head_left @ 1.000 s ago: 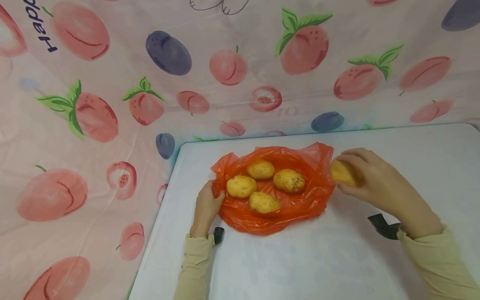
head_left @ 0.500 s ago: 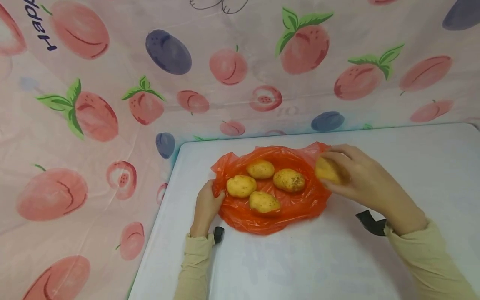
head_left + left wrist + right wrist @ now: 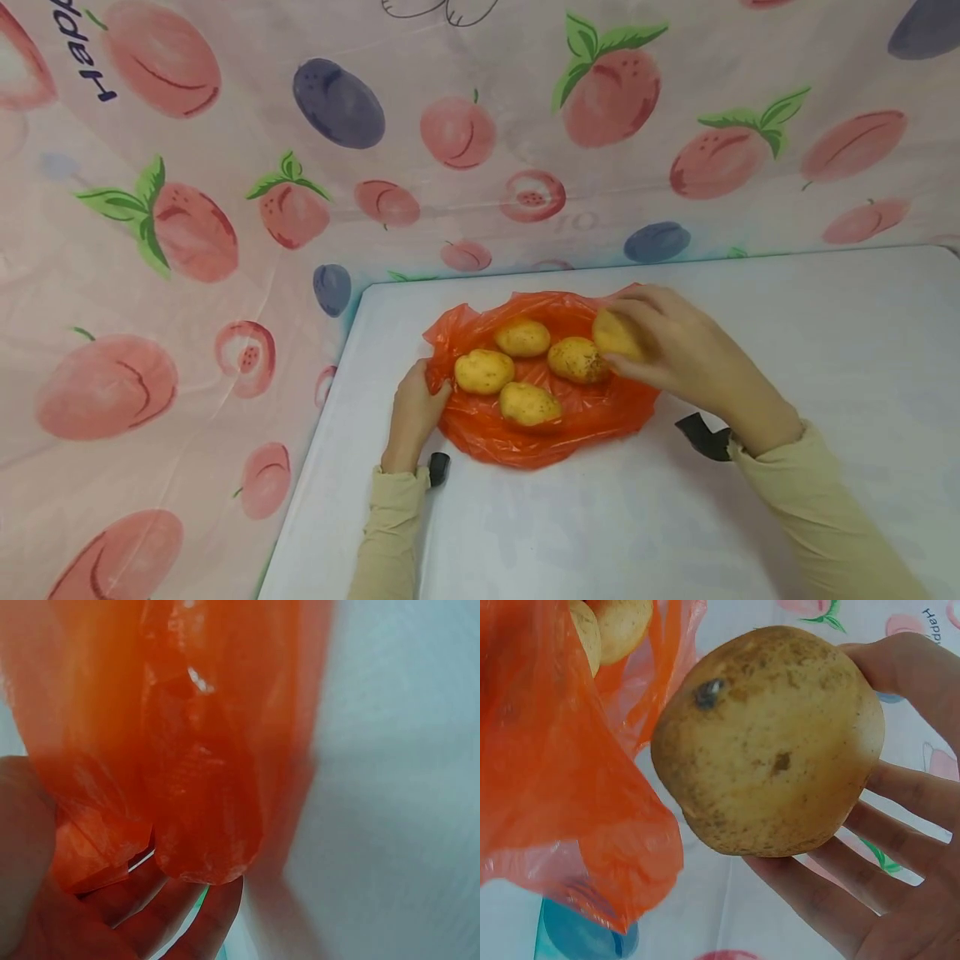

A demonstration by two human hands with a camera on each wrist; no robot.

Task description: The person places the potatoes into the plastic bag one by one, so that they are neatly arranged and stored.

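An orange-red plastic bag (image 3: 525, 450) lies spread on the table with its mouth up, and several yellow potatoes (image 3: 483, 372) rest inside. At the bag's left edge my left hand (image 3: 417, 410) grips the thin plastic; the left wrist view shows the bag (image 3: 202, 772) between thumb and fingers. My right hand (image 3: 678, 354) holds another potato (image 3: 617, 335) over the right side of the bag. Up close in the right wrist view, this potato (image 3: 772, 742) has brown marks and one dark spot, with thumb and fingers around it. Its far side is hidden.
The white table (image 3: 600, 533) extends in front and to the right of the bag. Behind and at left hangs a fruit-print cloth (image 3: 465, 217). A black strap piece (image 3: 705, 437) sits at the right wrist, another black piece (image 3: 439, 469) at the left.
My right hand has moved left with the potato, from beside the bag's right edge to over its opening. The left hand stays at the bag's left edge.
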